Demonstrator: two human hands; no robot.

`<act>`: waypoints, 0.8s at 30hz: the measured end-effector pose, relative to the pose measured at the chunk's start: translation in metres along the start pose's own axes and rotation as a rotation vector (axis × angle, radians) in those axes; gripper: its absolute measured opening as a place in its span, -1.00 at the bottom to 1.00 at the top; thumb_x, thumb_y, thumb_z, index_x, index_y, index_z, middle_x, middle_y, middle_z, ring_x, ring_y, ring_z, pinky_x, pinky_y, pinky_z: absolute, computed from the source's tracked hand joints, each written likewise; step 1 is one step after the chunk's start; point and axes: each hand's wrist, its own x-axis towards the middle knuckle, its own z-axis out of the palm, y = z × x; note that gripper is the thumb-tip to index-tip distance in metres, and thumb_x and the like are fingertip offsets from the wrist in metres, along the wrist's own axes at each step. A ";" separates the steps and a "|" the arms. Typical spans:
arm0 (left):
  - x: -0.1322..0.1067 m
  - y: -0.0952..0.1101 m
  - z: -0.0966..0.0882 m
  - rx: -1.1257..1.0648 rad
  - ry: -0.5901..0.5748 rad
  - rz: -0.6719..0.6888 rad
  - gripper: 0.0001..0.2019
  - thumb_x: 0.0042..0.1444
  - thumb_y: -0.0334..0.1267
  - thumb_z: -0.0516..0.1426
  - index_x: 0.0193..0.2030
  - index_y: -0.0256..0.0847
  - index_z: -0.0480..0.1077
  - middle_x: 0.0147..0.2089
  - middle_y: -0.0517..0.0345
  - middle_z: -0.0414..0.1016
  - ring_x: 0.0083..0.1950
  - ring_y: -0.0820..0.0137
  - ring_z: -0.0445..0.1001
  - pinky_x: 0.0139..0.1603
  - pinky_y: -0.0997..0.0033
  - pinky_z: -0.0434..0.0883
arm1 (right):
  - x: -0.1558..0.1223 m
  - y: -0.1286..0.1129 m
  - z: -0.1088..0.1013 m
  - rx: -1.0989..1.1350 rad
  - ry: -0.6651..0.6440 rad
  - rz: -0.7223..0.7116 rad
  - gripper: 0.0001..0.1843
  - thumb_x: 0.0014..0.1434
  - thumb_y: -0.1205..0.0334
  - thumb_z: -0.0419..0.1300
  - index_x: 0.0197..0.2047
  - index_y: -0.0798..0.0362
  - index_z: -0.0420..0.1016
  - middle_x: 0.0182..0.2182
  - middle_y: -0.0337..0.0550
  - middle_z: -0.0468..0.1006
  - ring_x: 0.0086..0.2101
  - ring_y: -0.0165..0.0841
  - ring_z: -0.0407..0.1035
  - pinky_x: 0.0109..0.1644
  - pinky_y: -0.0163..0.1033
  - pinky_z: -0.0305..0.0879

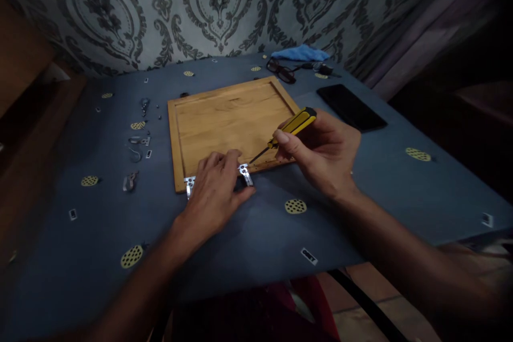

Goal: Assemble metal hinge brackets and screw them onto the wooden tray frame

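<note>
A wooden framed panel point(228, 117) lies on the cloth-covered table, with two shiny metal hooks on its near edge. The left metal hook point(189, 184) is partly hidden by my left hand point(214, 187). That hand's fingers rest on the panel's near edge, while its thumb and forefinger close around the right metal hook point(245, 173). In my right hand point(324, 149) is a yellow and black screwdriver point(294, 125), gripped by its handle. Its thin shaft slants down to the left, and the tip is at or just above the right hook's mounting plate; contact is unclear.
Loose metal hooks point(130, 180) and small screws point(159, 117) lie left of the panel. A black phone point(351, 107) lies to the right. Dark glasses point(281, 71) and a blue cloth point(300, 53) are at the back, near the patterned wall point(218, 0).
</note>
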 end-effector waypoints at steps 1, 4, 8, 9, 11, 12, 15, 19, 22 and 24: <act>-0.001 -0.001 -0.001 0.000 0.009 0.003 -0.47 0.20 -0.28 0.38 0.22 -0.18 0.27 0.12 -0.04 0.59 0.22 0.01 0.45 0.24 -0.04 0.39 | 0.001 0.001 0.000 0.017 0.007 0.012 -0.57 -0.04 -0.19 0.58 -0.42 -0.09 0.55 -0.50 -0.32 0.48 -0.60 -0.42 0.37 -0.54 -0.23 0.37; -0.003 -0.005 -0.004 -0.018 0.058 0.031 -0.48 0.19 -0.26 0.39 0.20 -0.15 0.29 0.11 -0.01 0.60 0.23 0.04 0.48 0.24 -0.02 0.40 | 0.007 0.008 -0.002 0.053 0.038 0.032 -0.54 -0.03 -0.22 0.57 -0.34 -0.08 0.56 -0.46 -0.31 0.54 -0.59 -0.43 0.39 -0.55 -0.25 0.40; -0.005 -0.017 -0.012 -0.088 0.145 0.003 -0.63 0.27 -0.22 0.33 0.13 -0.11 0.34 0.07 0.03 0.62 0.17 0.09 0.54 0.19 0.00 0.44 | 0.013 0.022 -0.003 0.125 0.040 0.108 -0.50 -0.04 -0.22 0.58 -0.33 -0.04 0.53 -0.48 -0.31 0.55 -0.57 -0.44 0.44 -0.53 -0.30 0.42; -0.006 -0.021 -0.014 -0.107 0.164 -0.011 -0.68 0.29 -0.21 0.30 0.11 -0.10 0.35 0.06 0.03 0.62 0.15 0.10 0.55 0.18 0.01 0.45 | 0.014 0.026 -0.003 0.152 0.031 0.142 -0.48 -0.07 -0.23 0.58 -0.33 -0.04 0.52 -0.48 -0.31 0.56 -0.57 -0.44 0.45 -0.51 -0.31 0.43; -0.007 -0.027 -0.016 -0.144 0.195 -0.021 -0.74 0.31 -0.22 0.28 0.07 -0.11 0.36 0.05 0.02 0.62 0.13 0.11 0.56 0.15 0.03 0.47 | 0.016 0.034 -0.002 0.194 0.015 0.204 -0.44 -0.09 -0.28 0.58 -0.31 -0.03 0.53 -0.47 -0.29 0.58 -0.56 -0.43 0.47 -0.47 -0.31 0.48; -0.008 -0.029 -0.016 -0.161 0.203 -0.017 -0.74 0.31 -0.23 0.28 0.07 -0.11 0.36 0.05 0.02 0.62 0.13 0.12 0.56 0.14 0.05 0.47 | 0.016 0.037 -0.002 0.207 0.008 0.225 -0.42 -0.09 -0.30 0.57 -0.30 -0.02 0.54 -0.47 -0.28 0.60 -0.56 -0.43 0.48 -0.45 -0.31 0.50; -0.009 -0.028 -0.013 -0.174 0.193 0.012 -0.67 0.26 -0.25 0.33 0.08 -0.11 0.36 0.07 0.04 0.62 0.17 0.13 0.53 0.18 0.06 0.45 | 0.017 0.044 -0.002 0.227 -0.007 0.258 -0.39 -0.11 -0.34 0.56 -0.31 -0.01 0.54 -0.47 -0.26 0.61 -0.55 -0.42 0.50 -0.43 -0.31 0.53; -0.008 -0.017 -0.006 -0.086 0.123 0.083 -0.54 0.19 -0.27 0.39 0.15 -0.10 0.33 0.15 0.04 0.61 0.25 0.10 0.47 0.28 0.00 0.38 | 0.018 0.049 -0.003 0.237 -0.025 0.293 -0.40 -0.13 -0.33 0.56 -0.36 -0.02 0.51 -0.48 -0.26 0.62 -0.53 -0.40 0.53 -0.43 -0.31 0.54; -0.005 -0.010 -0.003 -0.018 0.071 0.095 -0.50 0.18 -0.25 0.40 0.18 -0.15 0.32 0.18 -0.04 0.59 0.27 0.05 0.45 0.31 -0.04 0.35 | 0.019 0.050 -0.004 0.245 -0.034 0.309 -0.41 -0.11 -0.30 0.57 -0.30 -0.02 0.53 -0.47 -0.26 0.62 -0.52 -0.39 0.55 -0.44 -0.32 0.53; -0.004 -0.008 -0.002 -0.003 0.056 0.090 -0.49 0.18 -0.25 0.40 0.20 -0.15 0.31 0.19 -0.04 0.59 0.28 0.04 0.45 0.32 -0.04 0.33 | 0.019 0.051 -0.005 0.247 -0.037 0.315 -0.42 -0.11 -0.29 0.57 -0.28 -0.02 0.54 -0.46 -0.26 0.63 -0.50 -0.38 0.56 -0.44 -0.32 0.52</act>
